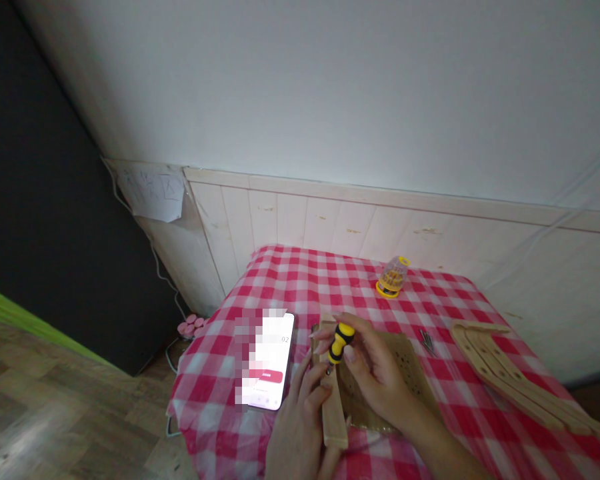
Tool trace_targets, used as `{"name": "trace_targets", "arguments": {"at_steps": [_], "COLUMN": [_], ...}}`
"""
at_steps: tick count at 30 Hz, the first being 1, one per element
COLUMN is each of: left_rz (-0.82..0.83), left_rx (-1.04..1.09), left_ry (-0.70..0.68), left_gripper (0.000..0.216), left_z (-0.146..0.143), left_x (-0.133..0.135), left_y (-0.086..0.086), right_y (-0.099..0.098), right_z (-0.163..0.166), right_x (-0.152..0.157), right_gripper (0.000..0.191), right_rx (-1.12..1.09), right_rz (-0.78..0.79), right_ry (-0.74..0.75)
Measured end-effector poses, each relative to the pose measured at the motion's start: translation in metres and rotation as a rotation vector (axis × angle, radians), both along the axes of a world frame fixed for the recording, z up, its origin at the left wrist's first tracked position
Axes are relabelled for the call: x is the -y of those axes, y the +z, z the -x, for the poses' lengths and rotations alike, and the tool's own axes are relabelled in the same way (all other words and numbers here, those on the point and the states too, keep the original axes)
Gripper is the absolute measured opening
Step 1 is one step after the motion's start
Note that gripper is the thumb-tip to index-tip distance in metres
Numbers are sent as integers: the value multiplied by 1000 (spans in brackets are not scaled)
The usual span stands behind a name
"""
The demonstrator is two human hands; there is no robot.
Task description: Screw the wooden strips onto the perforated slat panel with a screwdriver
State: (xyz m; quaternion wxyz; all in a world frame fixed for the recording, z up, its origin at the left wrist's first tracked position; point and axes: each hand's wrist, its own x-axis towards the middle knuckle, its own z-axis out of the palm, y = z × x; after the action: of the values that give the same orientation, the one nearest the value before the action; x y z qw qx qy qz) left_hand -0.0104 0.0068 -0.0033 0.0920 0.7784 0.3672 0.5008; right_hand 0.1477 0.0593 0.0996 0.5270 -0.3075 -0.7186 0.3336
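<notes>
My right hand [377, 373] is closed around the yellow and black handle of a screwdriver [341, 343]. The tool tilts down to the left, its tip near the upper face of a pale wooden bar [334, 420]. Around the left side of that bar my left hand [300, 413] is closed, its fingers near the screwdriver tip. Whether the tip sits in a screw is too small to tell. Under the bar and right hand lies a brown board [405, 360] dotted with small dark holes.
A lit phone [275, 367] lies left of my hands on the checked tablecloth [220, 347]. Farther back stands a clear, yellow-based bit container [394, 277]. Several thin metal pieces [427, 343] lie right of the board, beside curved wooden parts [510, 380]. A panelled wall [325, 220] borders the table's back.
</notes>
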Motion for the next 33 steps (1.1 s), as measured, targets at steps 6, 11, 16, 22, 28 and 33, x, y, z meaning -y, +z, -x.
{"name": "trace_targets", "arguments": {"at_steps": [6, 11, 16, 22, 28, 33], "left_rz": [16, 112, 159, 192, 192, 152], "left_rx": [4, 39, 91, 82, 75, 45], "left_ry": [-4, 12, 7, -8, -29, -8], "left_gripper": [46, 42, 40, 41, 40, 43], "left_z": [3, 1, -2, 0, 0, 1], "left_x": [0, 4, 7, 9, 8, 8], "left_y": [-5, -3, 6, 8, 8, 6], "right_y": [0, -5, -9, -9, 4, 12], "right_z": [-2, -3, -3, -4, -1, -1], "right_x": [-2, -5, -7, -6, 1, 3], "right_gripper": [41, 34, 28, 23, 32, 38], "right_rx": [67, 54, -9, -7, 21, 71], "right_rz": [-38, -57, -5, -20, -23, -47], "right_ry": [-71, -149, -120, -156, -46, -1]}}
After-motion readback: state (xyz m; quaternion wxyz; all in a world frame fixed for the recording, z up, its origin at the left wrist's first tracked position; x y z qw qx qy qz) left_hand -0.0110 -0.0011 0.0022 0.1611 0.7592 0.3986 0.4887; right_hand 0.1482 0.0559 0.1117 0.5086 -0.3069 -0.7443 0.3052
